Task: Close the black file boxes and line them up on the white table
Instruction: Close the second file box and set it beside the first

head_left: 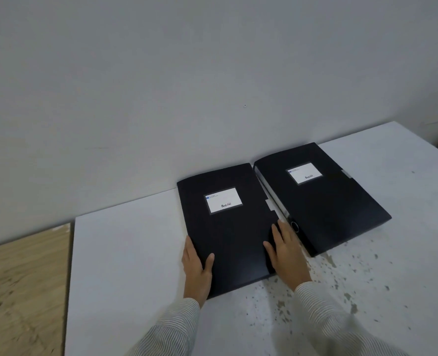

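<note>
Two black file boxes lie flat and closed on the white table (125, 265), each with a white label on top. The left file box (228, 227) sits near the wall; the right file box (323, 199) lies beside it, angled a little, its spine facing the left one. My left hand (196, 268) grips the left box's near left edge, thumb on the lid. My right hand (287, 255) rests flat on that box's near right edge, fingers spread, close to the right box's spine.
A grey wall (161, 86) runs right behind the boxes. The table's near right part is speckled with dark stains (341, 286). A wooden surface (20, 283) lies lower at the left, past the table's left edge.
</note>
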